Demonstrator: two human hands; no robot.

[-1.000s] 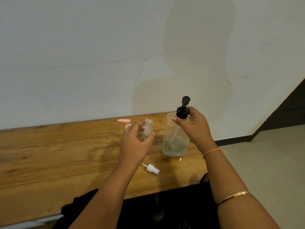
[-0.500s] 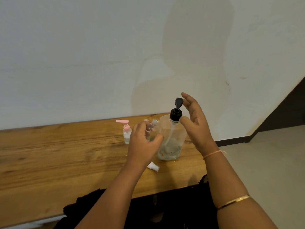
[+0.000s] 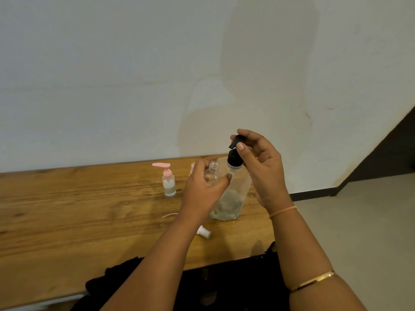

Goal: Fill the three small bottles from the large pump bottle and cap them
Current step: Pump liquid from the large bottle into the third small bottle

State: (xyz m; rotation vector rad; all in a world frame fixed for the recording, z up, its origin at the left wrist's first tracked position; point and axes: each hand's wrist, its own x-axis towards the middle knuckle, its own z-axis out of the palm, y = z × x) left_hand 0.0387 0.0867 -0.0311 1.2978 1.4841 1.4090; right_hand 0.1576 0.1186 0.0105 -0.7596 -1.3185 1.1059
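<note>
Since half a second ago the right hand (image 3: 262, 171) has closed onto the black pump head (image 3: 234, 143), where it had stood open beside it. The left hand (image 3: 202, 191) has brought the small open bottle (image 3: 213, 176) closer to the spout.

Nearest, a white spray cap (image 3: 204, 231) lies on the wooden worktop (image 3: 67, 221), partly hidden by the left forearm. Just beyond it, left of that wrist, lies a thin pink tube (image 3: 169, 215). The left grip is curled round the small open bottle, whose uncapped mouth leans toward the large pump bottle (image 3: 233, 194). That bottle stands on the worktop with a little liquid at its bottom. The right grip pinches the pump head, forefinger on top and thumb below. Farther back and left, apart from both hands, a pink-pump bottle (image 3: 168, 182) stands upright with its pump fitted.
</note>
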